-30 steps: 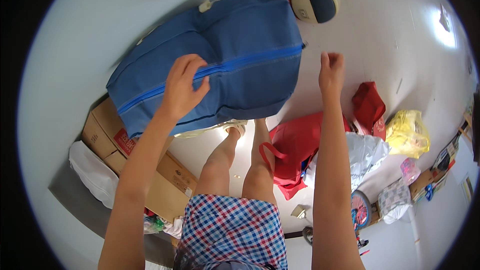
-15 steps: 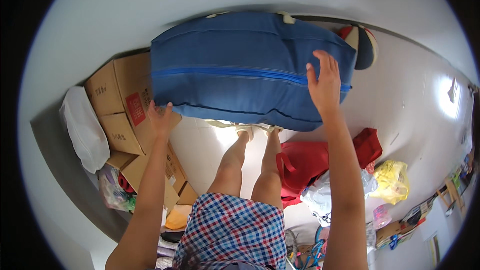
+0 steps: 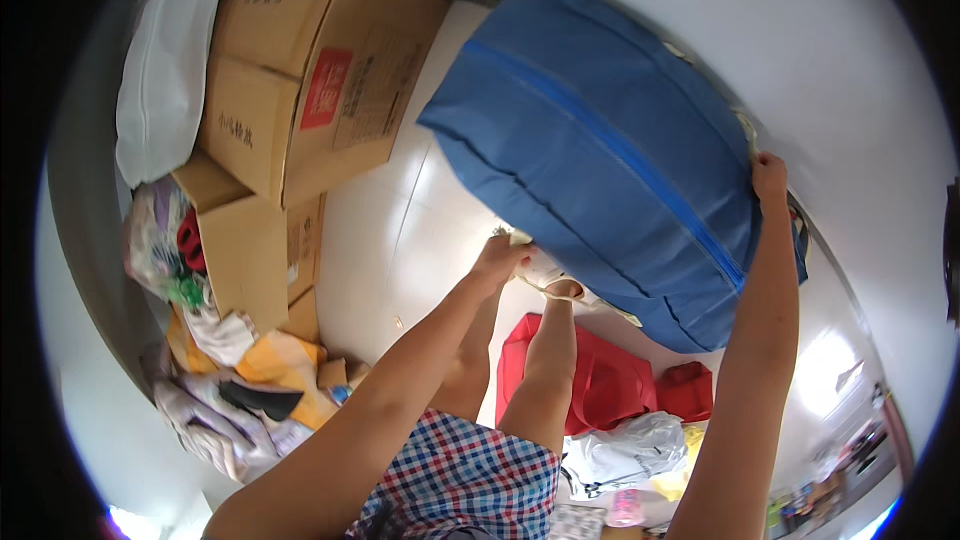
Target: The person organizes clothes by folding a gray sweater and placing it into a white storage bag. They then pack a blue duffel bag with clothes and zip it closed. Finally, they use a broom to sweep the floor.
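A large blue fabric storage bag with a bright blue zipper fills the upper middle and right, slanting down to the right beside the wall. My left hand is closed round a cream strap at the bag's near side. At the far right side, my right hand grips another cream strap. My feet stand just below the bag, partly covered by it.
Stacked cardboard boxes stand at the left, with a white zipped bag beside them. Folded cloths lie lower left. A red bag, a grey-white plastic bag and a yellow bag sit on the floor at the right.
My left hand has gone from the bag's left corner to a near strap; my right hand, from above the zipper to a far-side strap. In view, the bag has shifted right and tilts.
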Demonstrator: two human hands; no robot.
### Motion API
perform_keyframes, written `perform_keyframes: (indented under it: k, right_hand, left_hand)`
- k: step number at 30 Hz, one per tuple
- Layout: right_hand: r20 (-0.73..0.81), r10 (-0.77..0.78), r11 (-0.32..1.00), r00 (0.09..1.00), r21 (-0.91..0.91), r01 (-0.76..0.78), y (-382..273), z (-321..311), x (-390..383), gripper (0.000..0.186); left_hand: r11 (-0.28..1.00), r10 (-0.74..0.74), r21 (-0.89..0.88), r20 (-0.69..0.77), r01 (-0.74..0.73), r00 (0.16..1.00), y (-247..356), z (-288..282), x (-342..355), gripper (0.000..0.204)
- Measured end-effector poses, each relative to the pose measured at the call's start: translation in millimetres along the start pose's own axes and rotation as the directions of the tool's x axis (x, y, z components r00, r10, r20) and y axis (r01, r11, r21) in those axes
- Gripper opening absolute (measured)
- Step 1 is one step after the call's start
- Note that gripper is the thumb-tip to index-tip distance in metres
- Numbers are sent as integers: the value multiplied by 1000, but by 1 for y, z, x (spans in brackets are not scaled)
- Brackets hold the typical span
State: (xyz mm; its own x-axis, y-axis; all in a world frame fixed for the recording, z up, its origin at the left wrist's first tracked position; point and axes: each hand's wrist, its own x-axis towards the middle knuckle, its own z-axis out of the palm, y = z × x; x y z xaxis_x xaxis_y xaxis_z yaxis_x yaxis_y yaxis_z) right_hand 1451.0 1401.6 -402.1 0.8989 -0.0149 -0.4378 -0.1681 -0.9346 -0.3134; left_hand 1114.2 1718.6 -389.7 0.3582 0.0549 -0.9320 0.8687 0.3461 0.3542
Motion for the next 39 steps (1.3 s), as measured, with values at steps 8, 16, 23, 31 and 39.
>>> perform_keyframes:
  k: [8, 16, 23, 31, 39]
  right_hand:
    - [109, 1, 774, 994, 629, -70, -81, -45, -88, 19]
    - [185, -245, 964, 952, 155, 218, -139, -63, -178, 26]
    - [333, -137, 957, 933, 286, 39, -146, -45, -171, 30]
    - [190, -151, 968, 970, 226, 107, -133, -45, -173, 29]
    - [237, -361, 932, 902, 135, 337, -110, -51, -174, 29]
  left_hand:
    - [943, -16, -320, 223, 89, 975, 29, 0, -114, 19]
    - [855, 150, -509, 425, 98, 893, 54, 33, -184, 27]
    - [803, 155, -592, 331, 77, 931, 66, 50, -174, 23]
    - [622, 60, -755, 309, 207, 949, 59, 75, -192, 19]
    - [879, 246, -452, 152, -154, 957, 17, 76, -214, 28]
